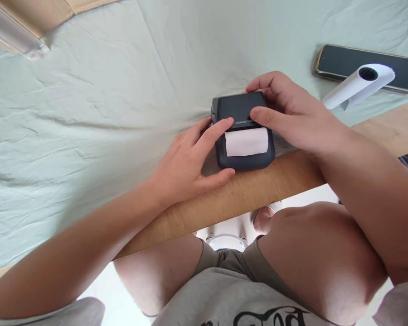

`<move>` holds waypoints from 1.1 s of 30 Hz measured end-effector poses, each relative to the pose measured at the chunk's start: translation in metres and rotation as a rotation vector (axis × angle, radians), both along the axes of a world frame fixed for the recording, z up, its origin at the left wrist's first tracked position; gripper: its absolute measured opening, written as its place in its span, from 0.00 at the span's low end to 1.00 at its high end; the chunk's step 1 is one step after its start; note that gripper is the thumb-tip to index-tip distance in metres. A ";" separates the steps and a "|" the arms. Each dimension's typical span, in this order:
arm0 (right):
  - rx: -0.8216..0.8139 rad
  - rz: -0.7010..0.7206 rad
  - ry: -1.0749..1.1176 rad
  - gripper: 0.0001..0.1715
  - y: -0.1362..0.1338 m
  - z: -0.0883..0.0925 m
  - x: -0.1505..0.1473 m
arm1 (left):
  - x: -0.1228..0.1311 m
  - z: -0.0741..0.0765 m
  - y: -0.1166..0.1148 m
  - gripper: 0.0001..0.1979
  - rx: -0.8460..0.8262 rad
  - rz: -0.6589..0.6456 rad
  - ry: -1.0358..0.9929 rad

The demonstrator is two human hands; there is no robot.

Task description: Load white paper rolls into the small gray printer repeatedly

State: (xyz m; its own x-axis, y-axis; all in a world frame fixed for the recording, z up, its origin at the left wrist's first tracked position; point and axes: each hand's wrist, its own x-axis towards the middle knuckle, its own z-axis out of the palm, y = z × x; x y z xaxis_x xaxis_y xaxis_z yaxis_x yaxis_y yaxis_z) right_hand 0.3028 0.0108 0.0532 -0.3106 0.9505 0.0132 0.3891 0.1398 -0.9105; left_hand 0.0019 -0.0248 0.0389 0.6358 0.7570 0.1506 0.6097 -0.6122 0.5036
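Observation:
A black label printer [242, 108] with small light lettering lies near the table's front edge. White paper [247, 141] shows in its front part, with a slightly ragged edge. My left hand [193, 158] grips the printer's left side, one finger resting on its top and the thumb at the front edge. From the right, my right hand [289, 108] holds it, thumb on the lid and fingers round the far right corner. Some of my fingertips are hidden behind the printer.
On the right, a partly unrolled white paper roll [347, 88] lies against a dark phone [387, 68] in a clear case. A pale green cloth [105, 90] covers the table, its wooden edge [224, 199] bare. Cardboard [44, 16] and a clear plastic piece [13, 29] are at upper left.

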 end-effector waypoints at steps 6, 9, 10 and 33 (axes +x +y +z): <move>-0.009 0.037 -0.024 0.26 0.002 0.011 -0.001 | -0.001 0.001 0.000 0.44 -0.024 -0.002 -0.024; -0.026 0.024 -0.045 0.26 0.002 0.013 -0.002 | -0.003 0.000 0.002 0.44 -0.041 -0.009 -0.019; -0.031 0.017 -0.047 0.26 0.001 0.012 -0.003 | -0.003 -0.001 0.002 0.44 -0.040 -0.005 -0.020; 0.058 -0.088 -0.063 0.35 -0.009 -0.005 0.007 | -0.007 -0.006 0.005 0.62 -0.027 0.003 0.060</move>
State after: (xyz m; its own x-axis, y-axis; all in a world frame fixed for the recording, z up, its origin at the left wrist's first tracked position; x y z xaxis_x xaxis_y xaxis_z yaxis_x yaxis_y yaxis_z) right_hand 0.3097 0.0019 0.0480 -0.2282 0.9722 0.0524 0.4582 0.1547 -0.8753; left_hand -0.0053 -0.0201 0.0328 0.6409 0.7621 0.0914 0.6410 -0.5969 0.4825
